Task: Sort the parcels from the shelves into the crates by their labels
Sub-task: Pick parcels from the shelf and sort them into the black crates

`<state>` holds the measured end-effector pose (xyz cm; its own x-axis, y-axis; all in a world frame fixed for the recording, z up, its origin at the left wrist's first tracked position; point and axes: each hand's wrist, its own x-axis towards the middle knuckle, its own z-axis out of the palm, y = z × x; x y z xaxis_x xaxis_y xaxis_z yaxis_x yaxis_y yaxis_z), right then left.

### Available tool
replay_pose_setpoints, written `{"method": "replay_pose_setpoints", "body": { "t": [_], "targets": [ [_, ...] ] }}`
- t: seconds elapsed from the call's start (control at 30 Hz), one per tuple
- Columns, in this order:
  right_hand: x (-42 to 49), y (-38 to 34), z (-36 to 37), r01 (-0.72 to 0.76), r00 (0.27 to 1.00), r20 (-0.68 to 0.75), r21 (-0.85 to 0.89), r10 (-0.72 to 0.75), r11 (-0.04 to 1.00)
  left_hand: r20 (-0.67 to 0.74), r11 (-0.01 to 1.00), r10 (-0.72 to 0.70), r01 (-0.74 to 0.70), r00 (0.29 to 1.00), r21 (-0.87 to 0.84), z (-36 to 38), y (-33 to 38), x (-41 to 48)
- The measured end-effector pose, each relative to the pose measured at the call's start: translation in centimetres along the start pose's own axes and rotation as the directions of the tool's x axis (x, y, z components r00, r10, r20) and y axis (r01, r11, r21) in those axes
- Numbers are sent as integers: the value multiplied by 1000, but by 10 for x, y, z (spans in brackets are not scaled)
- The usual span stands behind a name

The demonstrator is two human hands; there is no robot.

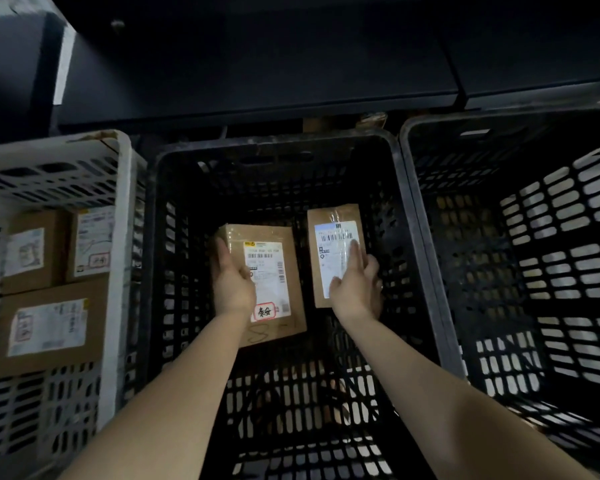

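Note:
Both my arms reach down into the middle black crate (153, 237). My left hand (231, 282) grips the left edge of a brown parcel (274, 237) with a white label and a red-framed stamp, thumb over its top. My right hand (355, 289) holds a narrower brown parcel (329, 216) from its near right corner, with the index finger stretched flat across its white barcode label. The two parcels lie side by side, apart, low inside the crate. Whether they rest on the crate floor I cannot tell.
A white crate (118, 209) on the left holds three labelled brown parcels (49, 327). A second black crate (430, 220) stands on the right with nothing visible inside. Dark shelving (257, 81) runs across the back above the crates.

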<state>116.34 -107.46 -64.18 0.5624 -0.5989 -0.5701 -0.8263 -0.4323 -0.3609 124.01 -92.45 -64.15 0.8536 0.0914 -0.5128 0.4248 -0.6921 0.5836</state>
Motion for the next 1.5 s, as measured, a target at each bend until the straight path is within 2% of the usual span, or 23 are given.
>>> {"method": "replay_pose_setpoints", "body": {
  "t": [0.1,0.2,0.3,0.4,0.5,0.57,0.6,0.67,0.7,0.77,0.83,0.9,0.93,1.07,1.2,1.37,1.5],
  "targets": [
    [-3,-5,8,133,991,7,-211,-135,968,-18,997,36,-35,999,64,2,-1,-4],
    [2,-10,16,116,993,38,-257,-110,960,-39,969,-15,24,999,247,9,-2,-18],
    [5,-11,20,82,996,-1,-251,-85,964,-74,958,-8,29,997,284,12,-14,-23],
    [8,-12,21,118,992,-18,-201,-124,972,-48,985,87,-78,995,154,6,-13,-11],
    [14,-15,22,99,994,-41,-86,-102,991,2,983,169,-168,986,68,4,-2,9],
    [19,-19,22,129,989,-64,-72,-133,989,19,981,159,-160,987,108,3,4,25],
    [21,-22,22,166,983,-60,-90,-171,982,12,970,158,-157,987,187,2,6,31],
    [24,-27,23,233,971,-30,-125,-238,964,22,886,225,-214,974,411,1,9,35],
    [24,-29,23,241,969,-18,-139,-246,961,95,816,286,-294,954,498,3,8,33],
    [25,-31,23,207,977,-15,-157,-212,966,380,633,342,-509,860,583,8,3,24],
    [24,-31,24,177,984,-3,-202,-181,963,593,456,253,-634,765,624,12,-6,17],
    [23,-32,24,166,986,18,-243,-167,956,631,346,189,-652,753,675,12,-14,18],
    [23,-32,24,159,987,21,-234,-159,959,620,323,178,-640,764,697,12,-15,20],
    [23,-30,17,153,988,-10,-171,-156,973,530,392,172,-551,830,736,18,-17,18],
    [16,-26,8,212,970,-55,-299,-238,930,440,508,157,-455,884,731,28,-15,9],
    [3,-28,6,193,958,-132,-351,-253,916,395,590,120,-385,911,709,38,-4,1],
    [-8,-33,19,238,930,-151,-450,-336,861,389,614,90,-359,917,703,33,-13,0]
  ]
}}
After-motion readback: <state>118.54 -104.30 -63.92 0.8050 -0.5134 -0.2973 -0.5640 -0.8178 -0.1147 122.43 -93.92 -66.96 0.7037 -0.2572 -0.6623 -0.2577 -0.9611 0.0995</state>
